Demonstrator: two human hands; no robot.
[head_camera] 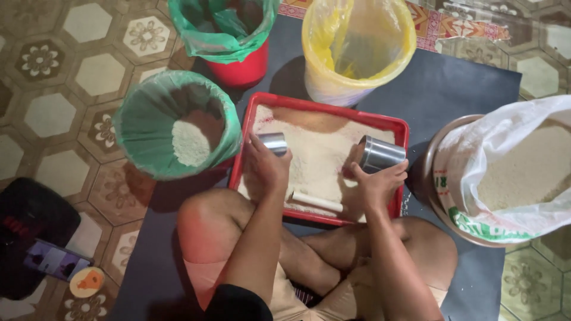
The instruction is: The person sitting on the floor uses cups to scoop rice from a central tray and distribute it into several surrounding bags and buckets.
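Two hands work over a red tray [399, 126] of pale grain at the centre of the frame. Right of it, a big white sack [511, 178] sits open in a brown basin [429, 172], full of the same grain. At upper left of the tray stands a green-lined bucket [143, 125] with a small heap of grain inside; above it are a red bucket [241, 70] with a green liner and a yellow-lined bucket [357, 41], both seemingly empty.

The left hand [264, 169] is closed round a steel cup [273, 142], held upright over the tray's left half. The right hand [377, 181] grips a second cup [380, 154], tilted on its side with its mouth toward the grain. A white stick [315, 201] lies in the tray between the wrists.

Scooping well here likely means keeping each cup low over the tray so spills fall back in.

Everything rests on a dark mat [464, 89] spread over a floor [53, 113] of hexagonal patterned tiles. At lower left lies a black bag [30, 220].
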